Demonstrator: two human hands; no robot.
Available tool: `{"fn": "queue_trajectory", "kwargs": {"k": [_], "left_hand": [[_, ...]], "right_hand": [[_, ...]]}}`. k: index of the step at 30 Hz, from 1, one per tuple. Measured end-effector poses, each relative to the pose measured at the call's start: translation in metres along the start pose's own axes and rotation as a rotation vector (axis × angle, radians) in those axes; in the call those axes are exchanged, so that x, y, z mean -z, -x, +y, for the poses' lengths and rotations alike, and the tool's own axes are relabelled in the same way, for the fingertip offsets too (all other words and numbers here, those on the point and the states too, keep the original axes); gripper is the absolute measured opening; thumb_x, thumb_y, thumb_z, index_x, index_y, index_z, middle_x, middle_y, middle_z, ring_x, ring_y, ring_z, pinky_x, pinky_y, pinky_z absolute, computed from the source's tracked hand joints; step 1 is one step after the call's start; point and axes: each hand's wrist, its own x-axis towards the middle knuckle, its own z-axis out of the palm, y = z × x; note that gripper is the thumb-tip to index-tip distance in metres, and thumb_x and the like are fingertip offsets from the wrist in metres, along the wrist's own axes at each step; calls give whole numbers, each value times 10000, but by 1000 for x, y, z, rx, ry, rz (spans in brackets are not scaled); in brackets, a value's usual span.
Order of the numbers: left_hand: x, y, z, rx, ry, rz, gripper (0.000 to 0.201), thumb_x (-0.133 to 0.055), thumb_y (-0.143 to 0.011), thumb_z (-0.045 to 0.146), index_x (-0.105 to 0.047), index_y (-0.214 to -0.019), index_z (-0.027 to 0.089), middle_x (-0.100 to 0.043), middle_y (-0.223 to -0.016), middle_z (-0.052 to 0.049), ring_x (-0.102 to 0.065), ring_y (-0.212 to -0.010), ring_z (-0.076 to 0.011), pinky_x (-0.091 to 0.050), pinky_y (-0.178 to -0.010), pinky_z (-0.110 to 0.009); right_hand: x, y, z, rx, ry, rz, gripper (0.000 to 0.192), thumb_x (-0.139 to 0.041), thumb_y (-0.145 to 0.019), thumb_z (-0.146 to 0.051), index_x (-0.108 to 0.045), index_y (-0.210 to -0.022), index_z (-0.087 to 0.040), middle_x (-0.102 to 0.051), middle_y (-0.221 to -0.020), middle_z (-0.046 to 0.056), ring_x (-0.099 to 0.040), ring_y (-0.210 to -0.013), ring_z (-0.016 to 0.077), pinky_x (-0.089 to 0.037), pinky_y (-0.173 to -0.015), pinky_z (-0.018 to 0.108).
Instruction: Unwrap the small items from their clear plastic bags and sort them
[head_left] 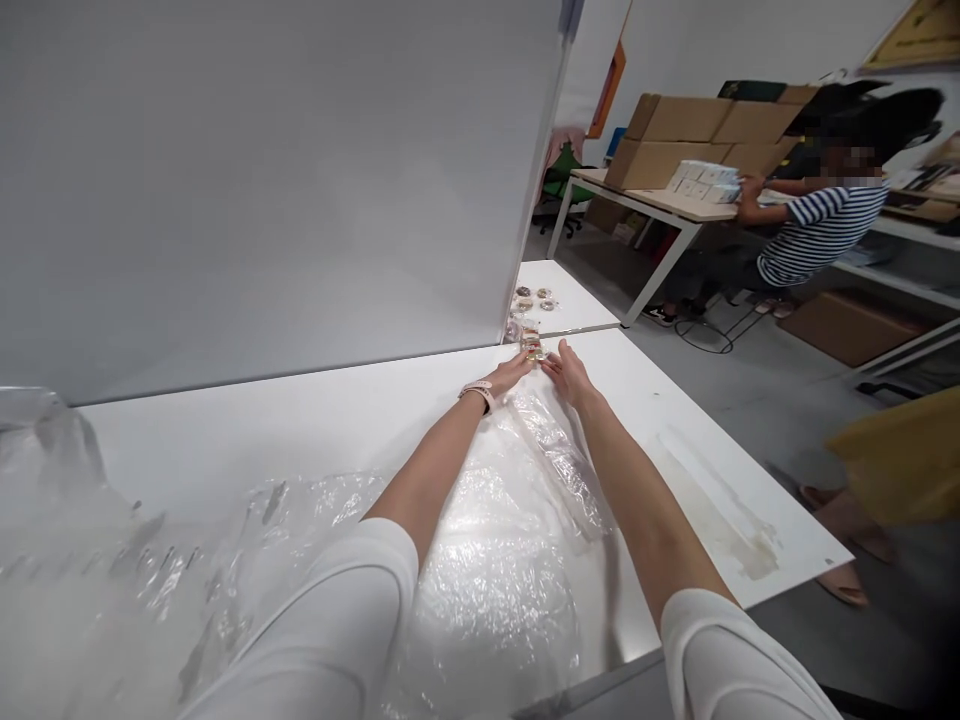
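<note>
Both my arms reach far across the white table (300, 420). My left hand (508, 374), with a pink watch at the wrist, and my right hand (568, 372) meet at a small clear packet with coloured contents (532, 344) near the table's far edge. Fingers of both hands touch it; the grip itself is too small to make out. Beneath my forearms lies a large sheet of crinkled clear plastic (495, 540).
A grey partition wall (262, 180) rises behind the table. Several small round items (532, 298) lie on the adjoining table (581, 305). Clear plastic bags (52, 500) are piled at left. A seated person in a striped shirt (821, 225) handles small boxes beside cardboard cartons (697, 135).
</note>
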Motion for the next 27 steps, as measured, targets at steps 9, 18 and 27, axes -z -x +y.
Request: {"fn": "queue_trajectory", "kwargs": {"k": [9, 18, 27], "left_hand": [[2, 75, 13, 124, -110, 19, 772, -433, -962, 592, -234, -1604, 210, -149, -1677, -80, -172, -1552, -278, -190, -1248, -450], [-47, 241, 23, 55, -462, 89, 681, -460, -1003, 473, -238, -1598, 225, -59, -1697, -74, -13, -1569, -304, -103, -1256, -525], [-51, 385, -1, 181, -339, 190, 606, -250, -1037, 562, -381, -1552, 270, -283, -1647, -52, -203, -1545, -275, -216, -1238, -503]], "right_hand": [[90, 183, 28, 210, 525, -436, 742, -749, -785, -485, -504, -1461, -303, -527, -1489, 82, -496, -1364, 292, -417, -1131, 480], [115, 243, 35, 80, 549, -45, 745, -779, -663, -352, -574, -1365, -212, -720, -1016, 73, -673, -908, 265, -545, -833, 434], [47, 358, 6, 84, -211, -260, 577, -840, -686, -373, -648, -1209, -224, -737, -1068, 30, -688, -867, 160, -559, -800, 278]]}}
